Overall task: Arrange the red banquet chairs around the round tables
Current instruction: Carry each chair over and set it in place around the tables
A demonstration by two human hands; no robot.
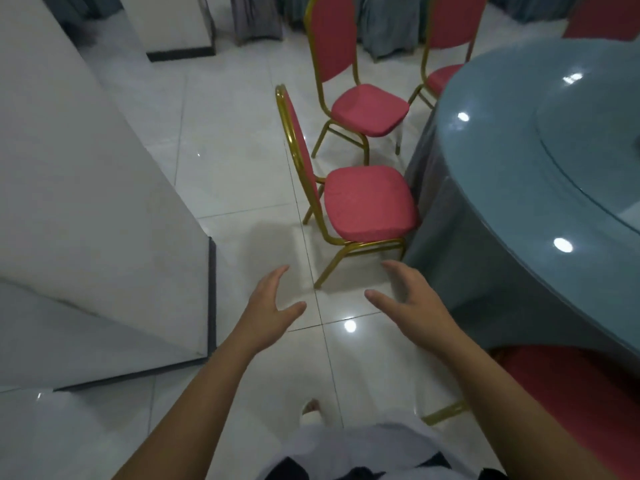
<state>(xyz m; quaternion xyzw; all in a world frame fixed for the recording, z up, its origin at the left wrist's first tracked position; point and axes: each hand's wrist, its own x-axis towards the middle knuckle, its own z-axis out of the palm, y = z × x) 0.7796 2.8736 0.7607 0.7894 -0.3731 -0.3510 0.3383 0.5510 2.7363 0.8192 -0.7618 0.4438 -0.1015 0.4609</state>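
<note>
A red banquet chair (370,202) with a gold frame stands at the edge of the round table (519,168), its seat facing the grey-blue tablecloth. A second red chair (367,107) stands behind it, and a third (446,36) farther back at the table. Part of another red chair seat (571,393) shows at the lower right, under the table's edge. My left hand (270,306) and my right hand (412,299) are stretched out in front of me, fingers spread and holding nothing, just short of the nearest chair's front leg.
A white pillar (86,202) with a dark base stands close on the left. Glossy white floor tiles (225,150) lie between pillar and chairs. Grey covered furniture (256,19) lines the far wall. A glass turntable (595,133) lies on the table.
</note>
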